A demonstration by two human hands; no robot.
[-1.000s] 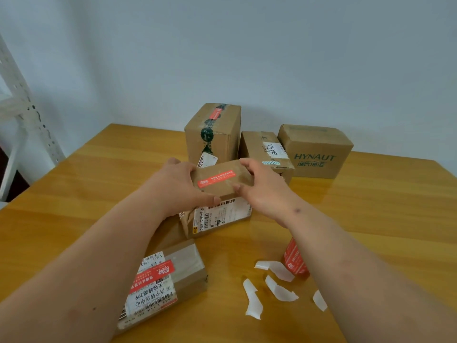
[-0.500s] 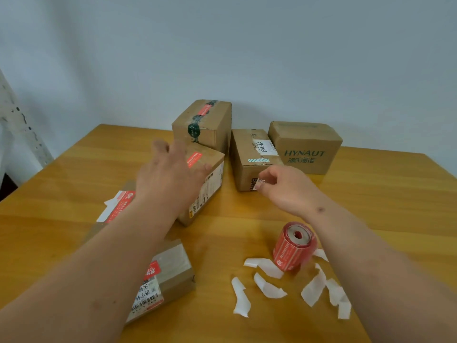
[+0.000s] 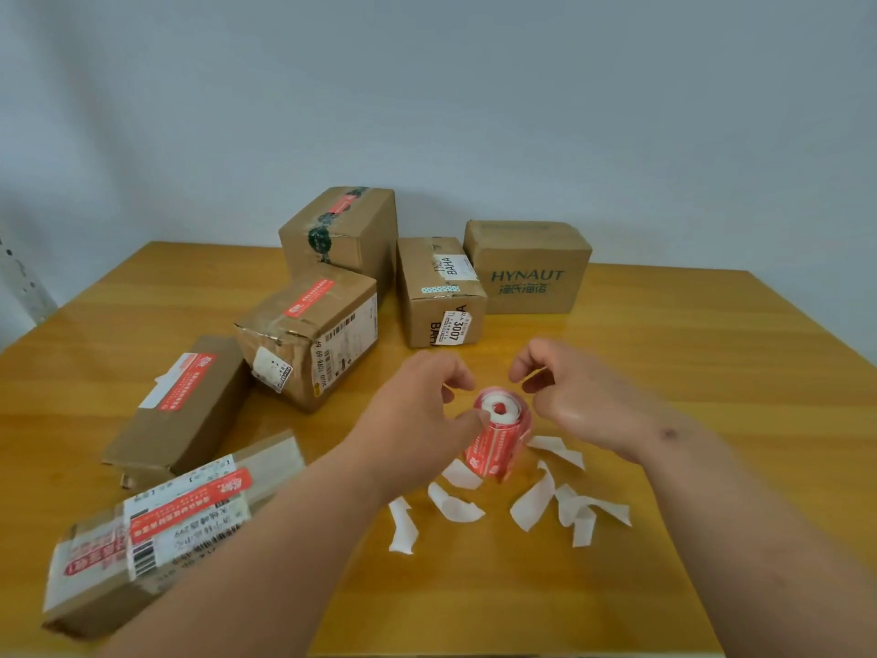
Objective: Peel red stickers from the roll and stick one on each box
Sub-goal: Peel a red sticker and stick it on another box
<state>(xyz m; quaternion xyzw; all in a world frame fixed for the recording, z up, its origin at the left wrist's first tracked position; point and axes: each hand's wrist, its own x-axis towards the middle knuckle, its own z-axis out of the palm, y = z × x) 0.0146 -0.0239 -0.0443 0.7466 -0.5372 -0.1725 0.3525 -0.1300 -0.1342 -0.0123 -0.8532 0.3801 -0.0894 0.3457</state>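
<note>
The red sticker roll lies tilted on the wooden table, among white backing scraps. My left hand is at its left with the thumb touching the roll's rim and the fingers loosely curled above it. My right hand hovers just right of the roll, fingers curled, holding nothing. Red stickers show on the tall back box, the taped box, the flat box and the near-left box. The BAHA box and the HYNAUT box show none.
A grey wall rises behind the boxes. A white perforated shelf post stands at the far left. Bare tabletop lies to the right and in front of the roll.
Both hands let go of the stickered box, which now sits at the left, and came back to the roll. The view has shifted toward the roll.
</note>
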